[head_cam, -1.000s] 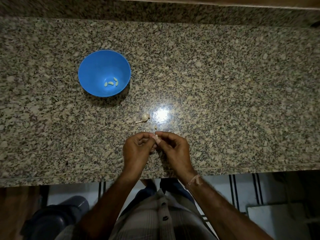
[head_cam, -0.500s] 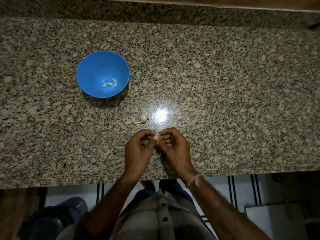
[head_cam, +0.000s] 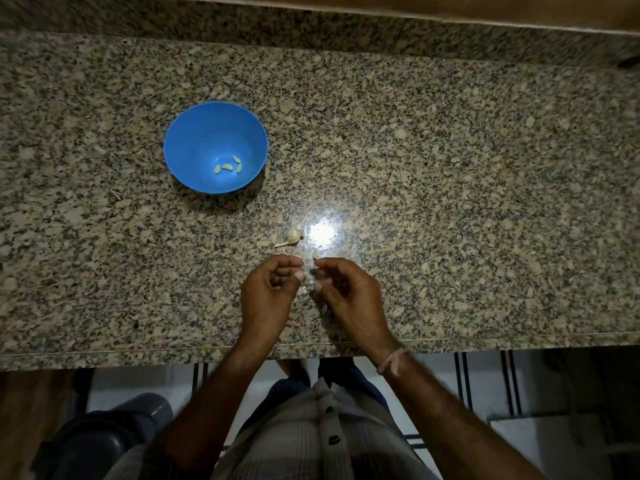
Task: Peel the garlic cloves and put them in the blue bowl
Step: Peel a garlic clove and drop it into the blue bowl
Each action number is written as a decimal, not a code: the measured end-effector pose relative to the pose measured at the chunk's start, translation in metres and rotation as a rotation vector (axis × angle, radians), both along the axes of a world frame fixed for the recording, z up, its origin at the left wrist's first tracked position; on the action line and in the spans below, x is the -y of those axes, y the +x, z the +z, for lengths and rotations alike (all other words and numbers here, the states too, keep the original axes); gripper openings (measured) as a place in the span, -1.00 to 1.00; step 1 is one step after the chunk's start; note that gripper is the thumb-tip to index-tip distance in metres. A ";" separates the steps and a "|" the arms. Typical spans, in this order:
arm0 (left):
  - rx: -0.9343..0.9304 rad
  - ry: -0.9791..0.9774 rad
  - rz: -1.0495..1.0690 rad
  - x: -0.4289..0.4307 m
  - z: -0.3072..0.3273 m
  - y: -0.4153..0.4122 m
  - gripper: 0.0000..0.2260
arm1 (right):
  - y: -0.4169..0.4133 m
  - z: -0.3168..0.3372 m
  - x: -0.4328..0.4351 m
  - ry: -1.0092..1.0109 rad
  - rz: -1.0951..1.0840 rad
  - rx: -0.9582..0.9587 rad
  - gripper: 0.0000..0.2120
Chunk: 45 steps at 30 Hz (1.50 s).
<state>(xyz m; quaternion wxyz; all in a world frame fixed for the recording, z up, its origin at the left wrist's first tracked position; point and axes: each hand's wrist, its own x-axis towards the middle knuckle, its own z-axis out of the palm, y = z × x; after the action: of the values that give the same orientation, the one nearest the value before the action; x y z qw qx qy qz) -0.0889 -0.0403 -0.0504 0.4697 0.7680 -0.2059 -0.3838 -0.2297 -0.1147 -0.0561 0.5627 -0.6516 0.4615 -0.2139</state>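
The two hands, joined at the fingertips half a second ago, have drawn apart, leaving a narrow gap. The left hand and the right hand hang low over the speckled granite counter, fingers curled inward. Whether either pinches a clove is too small to tell. A pale garlic bulb remnant lies just beyond them. The round blue plastic bowl, farther left, holds small peeled garlic cloves.

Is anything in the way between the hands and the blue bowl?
Only the garlic bulb lies on the counter between the right hand and the blue bowl; it's low. The left hand has a clear way.
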 end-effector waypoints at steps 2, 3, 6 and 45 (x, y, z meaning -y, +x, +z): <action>-0.138 -0.031 0.022 0.001 0.001 -0.004 -0.85 | 0.007 0.002 -0.004 0.026 -0.015 0.023 -0.78; -0.184 -0.042 0.037 0.002 0.001 -0.005 -0.85 | 0.008 0.002 -0.006 0.028 -0.038 0.035 -0.83; -0.188 -0.044 0.062 0.002 0.000 -0.009 -0.93 | 0.009 0.002 -0.008 0.018 -0.086 0.063 -0.96; 0.647 -0.017 -0.310 -0.017 -0.015 -0.018 -0.70 | -0.021 -0.015 -0.015 -0.438 0.086 -0.295 -0.89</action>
<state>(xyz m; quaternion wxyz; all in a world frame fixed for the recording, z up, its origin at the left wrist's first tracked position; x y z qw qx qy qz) -0.1065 -0.0236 -0.0656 0.3229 0.8053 -0.4611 -0.1858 -0.2503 -0.0997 -0.0713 0.3435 -0.8011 0.4530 -0.1873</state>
